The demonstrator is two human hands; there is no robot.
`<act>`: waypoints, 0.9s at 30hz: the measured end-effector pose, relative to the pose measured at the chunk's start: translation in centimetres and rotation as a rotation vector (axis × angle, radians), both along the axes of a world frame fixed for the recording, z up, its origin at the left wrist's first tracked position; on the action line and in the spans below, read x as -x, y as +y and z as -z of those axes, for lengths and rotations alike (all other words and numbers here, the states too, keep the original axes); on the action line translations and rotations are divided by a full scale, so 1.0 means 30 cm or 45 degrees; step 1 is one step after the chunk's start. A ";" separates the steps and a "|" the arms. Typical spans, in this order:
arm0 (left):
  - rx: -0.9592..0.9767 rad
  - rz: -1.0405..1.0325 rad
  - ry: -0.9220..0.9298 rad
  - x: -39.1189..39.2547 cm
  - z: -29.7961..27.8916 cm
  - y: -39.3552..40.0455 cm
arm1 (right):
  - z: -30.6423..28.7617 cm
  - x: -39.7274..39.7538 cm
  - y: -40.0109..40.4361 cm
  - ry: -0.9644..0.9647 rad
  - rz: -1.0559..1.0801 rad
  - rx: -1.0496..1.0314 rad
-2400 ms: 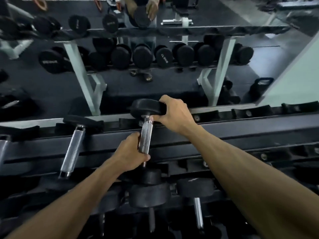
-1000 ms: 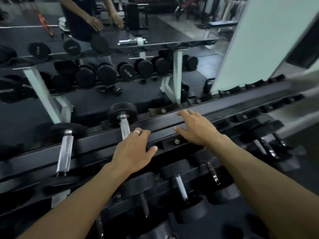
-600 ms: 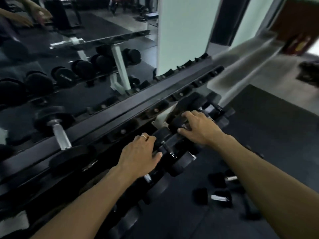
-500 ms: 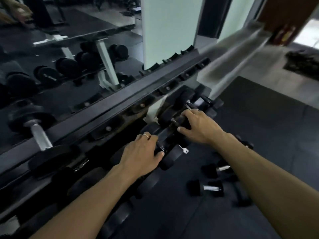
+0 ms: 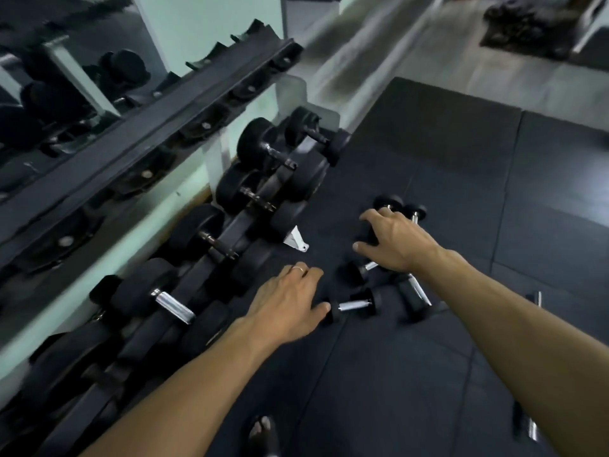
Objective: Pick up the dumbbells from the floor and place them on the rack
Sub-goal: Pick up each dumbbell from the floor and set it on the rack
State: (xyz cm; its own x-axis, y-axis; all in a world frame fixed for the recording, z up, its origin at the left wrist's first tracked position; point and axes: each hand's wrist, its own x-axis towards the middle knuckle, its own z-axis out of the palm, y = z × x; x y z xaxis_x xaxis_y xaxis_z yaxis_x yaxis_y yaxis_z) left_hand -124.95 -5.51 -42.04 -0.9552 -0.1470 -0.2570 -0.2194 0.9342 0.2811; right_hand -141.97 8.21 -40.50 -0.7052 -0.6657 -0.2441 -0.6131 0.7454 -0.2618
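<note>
In the head view, no brand, label or writing can be read on any weight. Five small dumbbells [image 5: 354, 304] can be counted lying loose on the dark floor mat [image 5: 461, 166], though motion blur makes the count uncertain; two more are partly seen at the right edge. On the rack [image 5: 171, 127] at the left, about five larger dumbbells are seated in the lower tier [image 5: 263, 179], while the upper rail's cradles are seen bare. The left hand [image 5: 290, 305], with a ring on one finger, is held open above the mat, nothing being gripped, its thumb just beside the nearest dumbbell's end. The right hand [image 5: 395, 242] is spread open over the cluster, fingers relaxed, nothing gripped. A sandalled foot [image 5: 262, 430] is seen at the bottom edge.
</note>
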 end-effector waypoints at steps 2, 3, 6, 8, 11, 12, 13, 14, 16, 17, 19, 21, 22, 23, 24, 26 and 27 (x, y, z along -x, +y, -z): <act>-0.022 0.045 -0.040 0.070 0.060 0.016 | 0.059 0.052 0.029 -0.034 0.049 -0.008; -0.029 0.074 -0.062 0.109 0.096 0.017 | 0.096 0.078 0.040 -0.052 0.073 -0.008; -0.050 0.166 -0.124 0.246 0.226 0.004 | 0.228 0.169 0.063 -0.097 0.158 -0.011; -0.084 0.213 -0.182 0.348 0.331 -0.006 | 0.334 0.237 0.077 -0.132 0.235 -0.018; -0.125 0.304 -0.251 0.499 0.535 -0.011 | 0.524 0.340 0.097 -0.167 0.375 -0.005; -0.141 0.320 -0.275 0.539 0.609 -0.008 | 0.593 0.367 0.103 -0.185 0.418 0.000; -0.160 0.331 -0.298 0.575 0.689 -0.003 | 0.671 0.391 0.111 -0.208 0.460 0.000; -0.183 0.338 -0.323 0.607 0.774 0.002 | 0.752 0.411 0.121 -0.228 0.498 0.007; -0.240 0.334 -0.383 0.658 0.951 0.017 | 0.933 0.442 0.145 -0.275 0.545 -0.007; -0.266 0.325 -0.413 0.678 1.043 0.025 | 1.031 0.454 0.159 -0.306 0.557 -0.025; -0.306 0.289 -0.475 0.718 1.224 0.041 | 1.230 0.472 0.191 -0.382 0.586 -0.034; -0.343 0.234 -0.521 0.767 1.410 0.051 | 1.429 0.491 0.220 -0.442 0.633 -0.031; -0.361 0.200 -0.534 0.789 1.502 0.052 | 1.523 0.498 0.229 -0.466 0.651 -0.020; -0.381 0.175 -0.537 0.813 1.595 0.052 | 1.618 0.507 0.238 -0.489 0.674 -0.008; -0.396 0.167 -0.536 0.836 1.685 0.051 | 1.707 0.511 0.247 -0.497 0.694 0.017; -0.414 0.173 -0.534 0.874 1.847 0.045 | 1.868 0.512 0.260 -0.529 0.736 0.058; -0.417 0.178 -0.532 0.890 1.917 0.043 | 1.941 0.512 0.266 -0.549 0.765 0.081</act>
